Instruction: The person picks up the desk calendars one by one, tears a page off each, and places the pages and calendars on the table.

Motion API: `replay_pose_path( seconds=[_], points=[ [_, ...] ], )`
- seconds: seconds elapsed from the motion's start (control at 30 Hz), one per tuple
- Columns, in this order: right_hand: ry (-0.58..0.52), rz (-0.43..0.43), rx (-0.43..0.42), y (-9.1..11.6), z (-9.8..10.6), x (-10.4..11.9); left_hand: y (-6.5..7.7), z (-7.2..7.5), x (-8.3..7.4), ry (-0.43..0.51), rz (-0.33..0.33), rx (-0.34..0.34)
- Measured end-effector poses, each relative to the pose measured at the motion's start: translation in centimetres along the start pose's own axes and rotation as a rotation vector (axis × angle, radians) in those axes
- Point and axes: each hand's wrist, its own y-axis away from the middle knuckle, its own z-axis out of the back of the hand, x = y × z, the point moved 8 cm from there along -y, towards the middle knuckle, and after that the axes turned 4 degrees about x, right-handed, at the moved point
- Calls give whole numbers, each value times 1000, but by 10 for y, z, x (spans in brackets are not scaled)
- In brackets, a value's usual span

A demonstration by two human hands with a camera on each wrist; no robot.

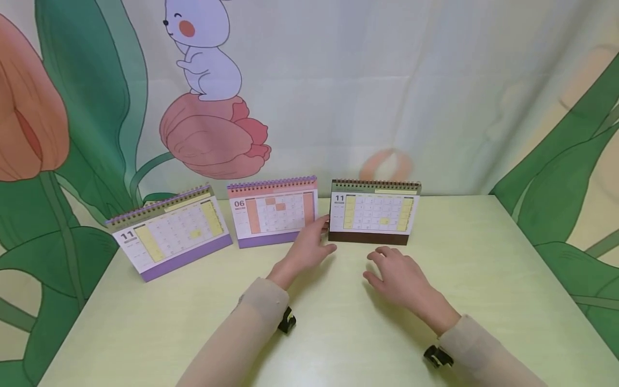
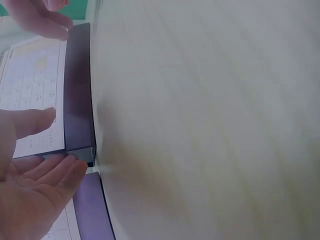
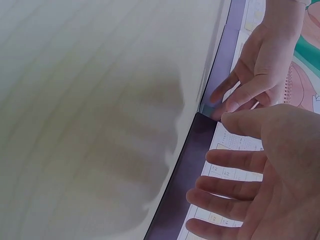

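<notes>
Three spiral-bound desk calendars stand in a row. The right one (image 1: 367, 212) shows 11 and has a dark brown base (image 2: 77, 90). My left hand (image 1: 306, 248) is at its left side, fingers by the end of the base and thumb in front of the page; the left wrist view shows these fingers (image 2: 70, 175) nearly straight. Whether they press on it, I cannot tell. In front of the same calendar, my right hand (image 1: 401, 274) hovers with fingers (image 3: 232, 160) spread and loose, holding nothing. The middle calendar (image 1: 285, 217), pink with 06, stands just behind my left hand.
Farthest left, a calendar (image 1: 176, 236) with 11 and a purple base stands angled. All rest on a pale yellow-green table (image 1: 338, 333). Behind it hangs a curtain (image 1: 314, 107) printed with tulips and a white animal. Black wrist straps (image 1: 287, 321) show under the sleeves.
</notes>
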Motion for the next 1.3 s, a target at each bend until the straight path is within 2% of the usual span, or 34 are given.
replay_pose_path(
  seconds=[0.2,0.43,0.63,0.93,1.3],
  points=[
    [4,-7,9,0,1,-2,-2,-1,-3,66,-3,19],
    [-7,-9,14,-1,0,-5,-9,-6,-3,127,73,67],
    [-19,-7,26,-2,-3,-5,-18,-10,1,162,117,81],
    [-32,-8,34,-3,-2,-1,-23,-13,2,88,131,68],
    [-40,-9,33,-2,0,0,-27,-17,2,43,88,75]
  ],
)
